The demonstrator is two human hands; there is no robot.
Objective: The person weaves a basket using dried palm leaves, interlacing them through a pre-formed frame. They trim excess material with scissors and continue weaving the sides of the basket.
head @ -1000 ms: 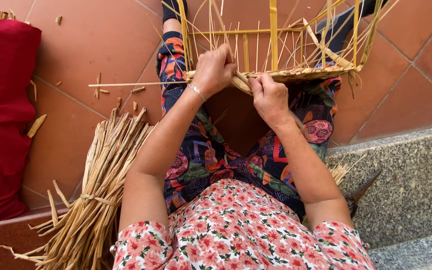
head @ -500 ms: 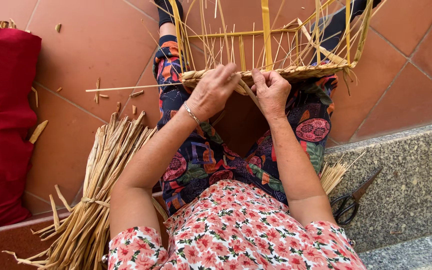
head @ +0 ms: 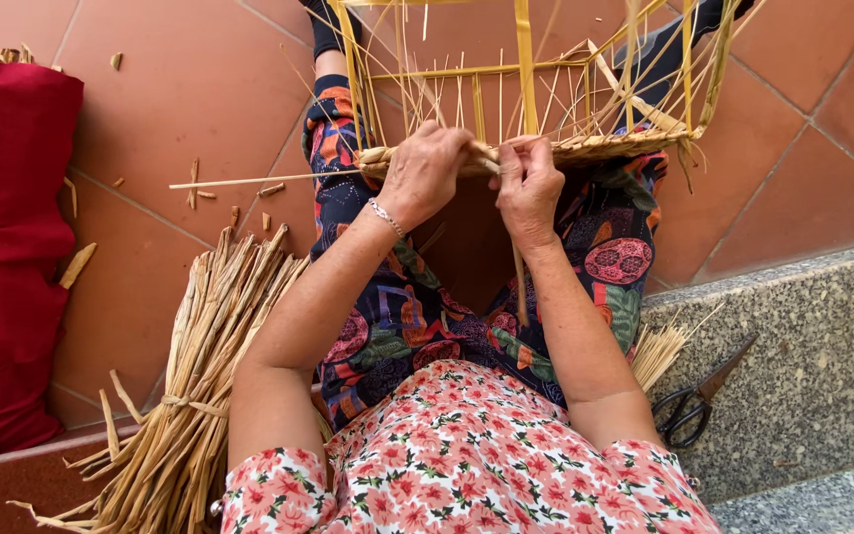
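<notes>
A half-woven straw basket frame (head: 585,89) rests on my knees, its upright stakes pointing away from me. My left hand (head: 427,173) grips the braided rim (head: 605,148) near its left end. My right hand (head: 528,183) pinches the rim and a straw strand (head: 519,287) that hangs down between my legs. The two hands are almost touching at the rim. A thin straw (head: 249,181) sticks out sideways to the left of the rim.
A tied bundle of straw (head: 200,386) lies on the red tile floor at my left. A red cushion (head: 2,257) sits at the far left. Black scissors (head: 699,396) lie on the grey stone step at my right, next to a smaller straw bunch (head: 659,351).
Both hands have moved closer together on the rim, the left sliding right. A straw strand now hangs down from my right hand.
</notes>
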